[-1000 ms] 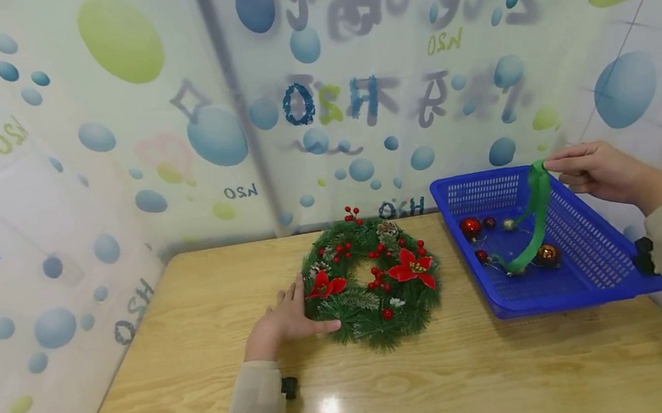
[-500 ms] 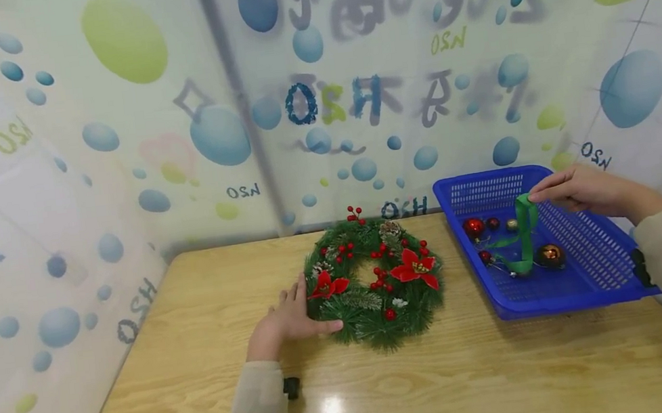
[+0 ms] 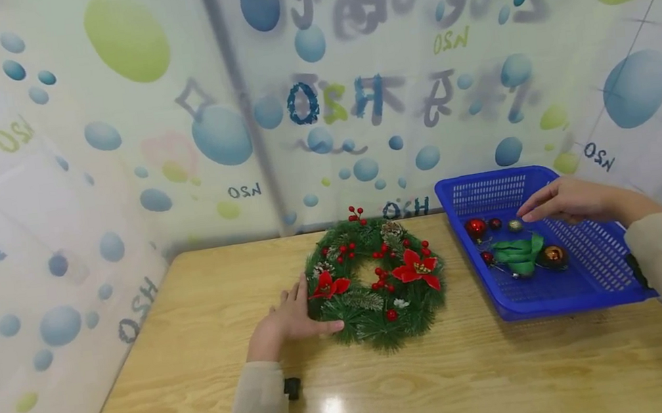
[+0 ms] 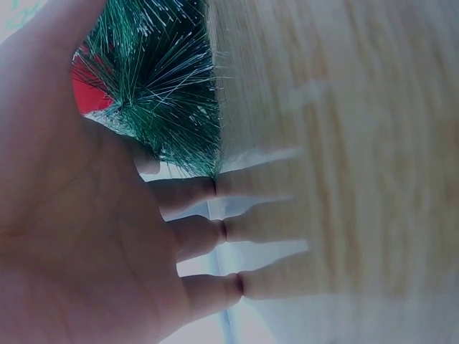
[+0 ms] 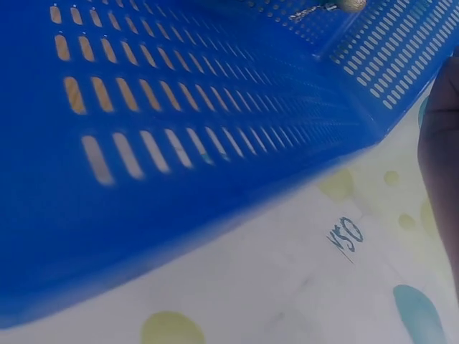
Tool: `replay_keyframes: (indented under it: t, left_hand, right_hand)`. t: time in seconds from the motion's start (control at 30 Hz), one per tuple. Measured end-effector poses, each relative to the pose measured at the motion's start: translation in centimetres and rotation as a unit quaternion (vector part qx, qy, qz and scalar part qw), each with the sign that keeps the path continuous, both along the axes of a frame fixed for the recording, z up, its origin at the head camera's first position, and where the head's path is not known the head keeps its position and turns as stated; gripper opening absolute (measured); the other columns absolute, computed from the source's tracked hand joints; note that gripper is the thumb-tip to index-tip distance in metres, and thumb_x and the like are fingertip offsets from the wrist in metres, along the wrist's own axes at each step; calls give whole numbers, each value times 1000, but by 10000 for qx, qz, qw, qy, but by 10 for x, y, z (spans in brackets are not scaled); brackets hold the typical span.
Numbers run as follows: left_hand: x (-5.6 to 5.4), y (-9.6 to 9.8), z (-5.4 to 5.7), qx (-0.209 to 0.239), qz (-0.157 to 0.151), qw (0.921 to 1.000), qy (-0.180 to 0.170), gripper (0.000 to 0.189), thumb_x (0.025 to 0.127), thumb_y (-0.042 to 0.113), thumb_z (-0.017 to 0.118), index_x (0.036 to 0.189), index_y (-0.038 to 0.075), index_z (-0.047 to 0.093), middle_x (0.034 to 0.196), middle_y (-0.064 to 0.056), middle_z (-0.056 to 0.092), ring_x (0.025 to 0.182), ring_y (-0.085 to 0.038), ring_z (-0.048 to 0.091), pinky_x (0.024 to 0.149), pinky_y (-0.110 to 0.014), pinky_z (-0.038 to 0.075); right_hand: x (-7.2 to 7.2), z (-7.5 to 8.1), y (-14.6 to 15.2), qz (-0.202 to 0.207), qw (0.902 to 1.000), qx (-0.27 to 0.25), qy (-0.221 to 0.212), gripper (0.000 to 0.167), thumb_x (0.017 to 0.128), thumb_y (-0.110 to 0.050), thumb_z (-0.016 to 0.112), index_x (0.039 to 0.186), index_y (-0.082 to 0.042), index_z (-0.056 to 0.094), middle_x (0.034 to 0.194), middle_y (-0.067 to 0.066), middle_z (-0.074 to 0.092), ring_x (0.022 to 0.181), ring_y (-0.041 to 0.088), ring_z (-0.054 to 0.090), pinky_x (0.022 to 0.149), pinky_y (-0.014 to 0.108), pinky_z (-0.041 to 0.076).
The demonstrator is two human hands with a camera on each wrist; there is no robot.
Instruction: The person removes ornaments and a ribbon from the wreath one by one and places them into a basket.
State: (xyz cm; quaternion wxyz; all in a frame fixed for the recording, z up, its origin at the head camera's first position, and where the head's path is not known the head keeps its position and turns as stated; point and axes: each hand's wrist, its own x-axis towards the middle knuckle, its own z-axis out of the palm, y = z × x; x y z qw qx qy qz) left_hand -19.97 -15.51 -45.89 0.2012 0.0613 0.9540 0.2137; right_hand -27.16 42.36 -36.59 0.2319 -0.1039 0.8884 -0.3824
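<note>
A green wreath (image 3: 414,316) with red flowers, berries and pinecones lies on the table. My left hand (image 3: 289,321) rests at its left side, thumb over the needles; in the left wrist view the straight fingers (image 4: 204,236) meet the tabletop beside the wreath (image 4: 176,107). Over the blue basket (image 3: 575,305) hovers my right hand (image 3: 578,200), fingers loosely extended and holding nothing. Below it a green ribbon (image 3: 517,252) lies heaped among baubles. In the right wrist view, only the edge of my right hand (image 5: 441,150) shows beside the basket wall (image 5: 237,179).
Several baubles lie in the basket, including a red bauble (image 3: 476,227), a small gold bauble (image 3: 514,225) and a copper-coloured bauble (image 3: 554,256). The wooden table (image 3: 402,396) ends at a patterned wall covering (image 3: 181,182) at the back and left.
My right hand has lowered the green ribbon into the basket and let go, moving left and down. The ribbon now lies collapsed among the baubles. My left hand stays at the wreath.
</note>
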Motion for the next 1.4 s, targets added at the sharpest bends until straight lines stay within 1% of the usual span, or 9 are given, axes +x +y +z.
replay_keyframes:
  t: [0.13, 0.3, 0.6, 0.73, 0.9, 1.0, 1.17, 1.23, 1.4]
  left_hand:
    - [0, 0, 1, -4, -15, 10000, 18, 143, 78, 82, 76, 172, 11, -6, 180, -20, 9, 165, -50, 6, 129, -75, 13]
    - [0, 2, 3, -97, -27, 9999, 25, 143, 79, 82, 75, 172, 10, -7, 180, -20, 10, 165, -51, 7, 129, -74, 15]
    - [-4, 4, 9, -52, 79, 9997, -216, 143, 78, 80, 77, 172, 14, -8, 180, -19, 9, 165, -51, 9, 124, -76, 27]
    - [-6, 5, 12, -94, 125, 9995, -256, 142, 78, 81, 77, 173, 17, -7, 180, -17, 11, 165, -50, 11, 123, -75, 30]
    - [-7, 7, 12, -156, 113, 9994, -273, 140, 78, 80, 77, 173, 18, -6, 179, -20, 13, 164, -50, 13, 123, -75, 31]
    - [-6, 7, 11, -152, 135, 9994, -272, 141, 79, 80, 77, 173, 17, -7, 179, -22, 12, 164, -52, 12, 123, -76, 30]
    - [-5, 7, 10, -45, 156, 9996, -241, 141, 79, 79, 78, 172, 17, -8, 179, -22, 9, 164, -53, 8, 123, -77, 28]
    - [-5, 7, 10, -12, 163, 9996, -233, 142, 78, 79, 78, 172, 17, -8, 179, -22, 9, 164, -53, 8, 123, -77, 28]
    - [-6, 7, 10, 154, 189, 9993, -267, 144, 76, 79, 81, 173, 18, -7, 180, -20, 9, 164, -52, 8, 123, -78, 25]
  right_hand:
    - [1, 6, -3, 126, 9999, -45, 18, 45, 105, -23, 66, 138, 8, 65, 57, -7, 38, 48, 9, 30, 45, 30, 37]
    - [0, 12, -6, 151, 9999, 64, -38, 45, 104, -25, 68, 138, 5, 66, 57, -7, 38, 49, 7, 31, 47, 27, 39]
    - [-3, 17, -16, 220, 9995, 181, -120, 48, 103, -27, 70, 140, 3, 65, 59, -7, 38, 50, 6, 33, 49, 26, 41]
    - [-6, 17, -18, 228, 9995, 171, -149, 48, 103, -28, 70, 141, 2, 65, 59, -7, 38, 51, 7, 32, 49, 26, 41]
    - [-12, 13, -25, 243, 9992, 310, -85, 49, 102, -32, 72, 141, -3, 67, 59, -8, 39, 49, 8, 30, 48, 27, 39]
    - [-13, 11, -39, 288, 9985, 470, 73, 51, 100, -37, 74, 141, -7, 68, 61, -8, 43, 47, 9, 30, 48, 29, 40]
    - [-11, 12, -75, 454, 9969, 555, 317, 52, 99, -39, 76, 142, -12, 67, 65, -7, 42, 50, 10, 33, 51, 30, 41]
    - [-10, 13, -91, 615, 9962, 499, 362, 52, 98, -38, 77, 143, -13, 67, 63, -6, 38, 50, 10, 33, 51, 30, 41]
    - [-2, 15, -126, 1170, 9910, 457, 460, 49, 97, -33, 80, 142, -16, 68, 61, -6, 38, 50, 8, 30, 53, 28, 39]
